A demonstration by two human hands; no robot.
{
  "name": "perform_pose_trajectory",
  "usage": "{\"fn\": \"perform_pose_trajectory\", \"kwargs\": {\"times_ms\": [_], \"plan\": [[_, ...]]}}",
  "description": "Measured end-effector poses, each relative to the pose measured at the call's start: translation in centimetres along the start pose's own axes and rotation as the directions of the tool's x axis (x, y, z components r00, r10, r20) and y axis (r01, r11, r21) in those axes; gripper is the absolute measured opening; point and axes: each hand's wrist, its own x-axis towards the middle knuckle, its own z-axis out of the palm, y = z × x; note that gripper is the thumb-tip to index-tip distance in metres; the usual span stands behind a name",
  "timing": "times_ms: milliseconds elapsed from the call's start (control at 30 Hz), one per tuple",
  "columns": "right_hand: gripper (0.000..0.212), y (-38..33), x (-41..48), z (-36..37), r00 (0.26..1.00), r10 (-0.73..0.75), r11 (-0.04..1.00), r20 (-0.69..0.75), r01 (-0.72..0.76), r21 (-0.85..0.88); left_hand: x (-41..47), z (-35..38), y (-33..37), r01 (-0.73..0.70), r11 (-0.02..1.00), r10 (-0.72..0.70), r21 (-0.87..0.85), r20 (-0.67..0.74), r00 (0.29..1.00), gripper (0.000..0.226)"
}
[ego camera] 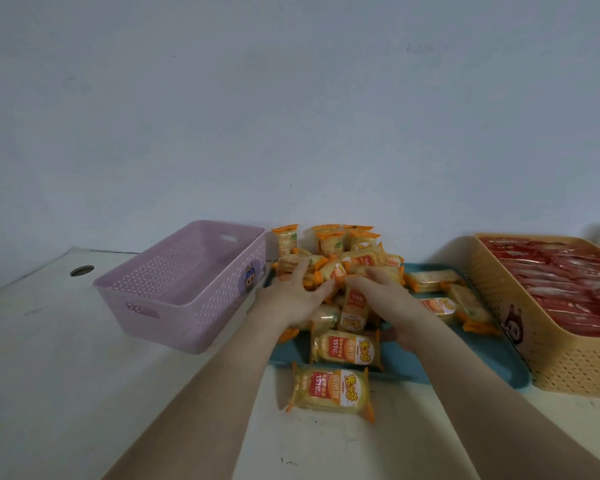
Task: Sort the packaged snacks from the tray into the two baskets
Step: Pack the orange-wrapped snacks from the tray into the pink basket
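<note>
We are pressing our left hand [296, 299], fingers spread and fairly straight, against the heap of yellow-and-orange plastic-wrapped snack packets [357, 258]. Our right hand [381, 289] is curling its fingers over the top packets, likely so that both hands are scooping several at once. The heap is sitting on the flat teal plastic tray [464, 362], between the 2 baskets. The lilac perforated plastic basket [173, 306] on the left is holding nothing visible, and the tan perforated plastic basket [568, 362] on the right is carrying red foil packets [568, 285]. 1 yellow packet [331, 391] is lying off the tray on the white tabletop [83, 393], which is showing a round cable hole [82, 270]. A pale grey wall [291, 98] is rising behind.
</note>
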Motion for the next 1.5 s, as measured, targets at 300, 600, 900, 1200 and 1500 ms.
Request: {"fn": "perform_pose_trajectory", "kwargs": {"times_ms": [300,600,900,1200,1500], "plan": [[0.042,-0.5,-0.1,-0.7,0.994,-0.024,0.999,0.108,0.021,0.031,-1.1,-0.8,0.6,-0.031,0.670,0.075,-0.742,0.026,0.997,0.048],[0.025,-4.1,-0.8,1.1,0.976,-0.191,0.948,0.106,0.156,0.279,-3.3,-5.0,1.6,-0.291,0.500,0.070,-0.816,-0.296,0.953,0.023],[0.023,-12.7,-0.4,10.3,0.904,-0.270,0.960,0.331,0.226,0.165,-4.0,-15.5,-5.3,-0.284,0.695,0.034,-0.661,-0.364,0.931,0.022],[0.074,-12.1,1.1,12.6,0.890,-0.261,0.960,0.374,0.280,0.004,-3.8,-13.1,-7.4,-0.268,0.894,0.012,-0.360,-0.577,0.817,0.030],[0.098,-6.0,0.0,0.1,0.932,-0.092,0.215,0.351,0.363,-0.907,-9.0,-1.9,-2.7,-0.526,0.824,0.469,0.211,0.269,0.841,0.119]]}}
